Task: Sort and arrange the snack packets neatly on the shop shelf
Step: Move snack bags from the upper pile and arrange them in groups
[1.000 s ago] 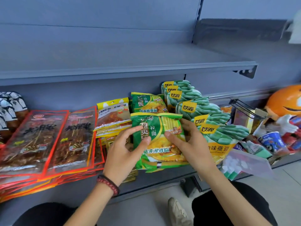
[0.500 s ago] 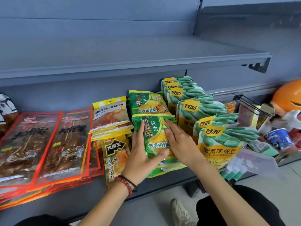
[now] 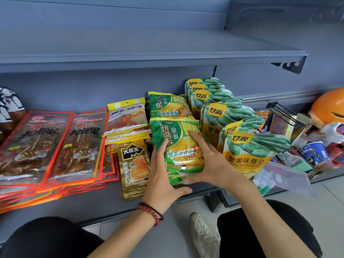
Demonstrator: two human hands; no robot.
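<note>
Both hands close in on the front stack of green noodle packets [image 3: 176, 144], which lies flat near the front edge of the lower grey shelf [image 3: 89, 200]. The left hand [image 3: 163, 174] stands along the stack's left side with its fingers nearly straight and pointing up the packet edge, the thumb spread out low across the front. The right hand [image 3: 210, 161] lies on the stack's right side, fingers spread and fairly straight over the top packet's face, with the thumb tucked at the front lower corner. Neither hand curls round the packets; they press flat against them from both sides. A red bead bracelet [image 3: 150, 211] sits on the left wrist. A second stack of green noodle packets [image 3: 167, 107] lies just behind the first, toward the shelf's back wall. To the left lie yellow packets [image 3: 126, 116] and, in front of them, gold packets [image 3: 134, 164] just beside the left hand. Further left, long red-edged skewer packets [image 3: 33, 146] are spread in overlapping piles. To the right, green-and-yellow broad bean packets [image 3: 245, 155] stand in a staggered row, touching the noodle stacks. Beyond them are a wire rack [image 3: 283, 112], a blue cup [image 3: 312, 153] and an orange figure [image 3: 327, 108]. An upper shelf [image 3: 149, 56] runs above.
</note>
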